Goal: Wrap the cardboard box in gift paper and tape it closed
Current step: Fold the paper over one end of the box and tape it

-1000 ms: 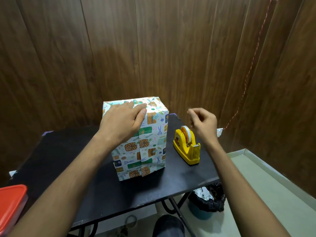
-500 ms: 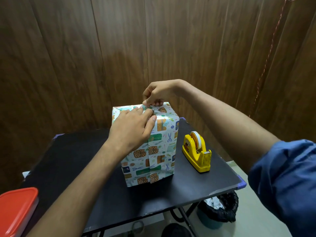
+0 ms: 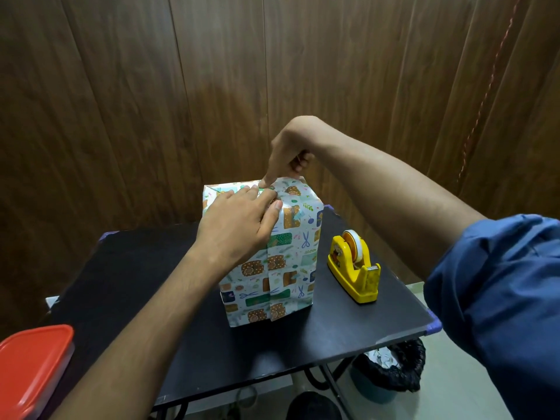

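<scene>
— So, where does the wrapped box (image 3: 272, 262) stand?

— Upright on the black table (image 3: 145, 274), long axis vertical, near the middle and toward the far edge. Gift paper covers every face that shows, with a vertical seam running down the front.

— Which hand is nearer the folded top?

— Both are on it. The left hand (image 3: 239, 228) lies over the near top edge, fingers fairly straight and pressing the paper down, the thumb against the front face by the seam. The right hand (image 3: 288, 156) comes down from above, forefinger pointing onto the top beside the left fingertips, the other fingers curled in. Whether a bit of tape sits under that finger, I cannot tell.

— And the tape?

— The yellow tape dispenser (image 3: 354, 268) stands on the table just right of the box, apart from it, on the right arm's side. So I'd judge the right hand the one to fetch more while the left pins the fold.

— Any containers?

— A bin with a black liner (image 3: 394, 374) sits under the table's right corner, with something crumpled and pale inside. An orange-lidded tub (image 3: 30, 365) is at the lower left, closed, contents hidden.
</scene>
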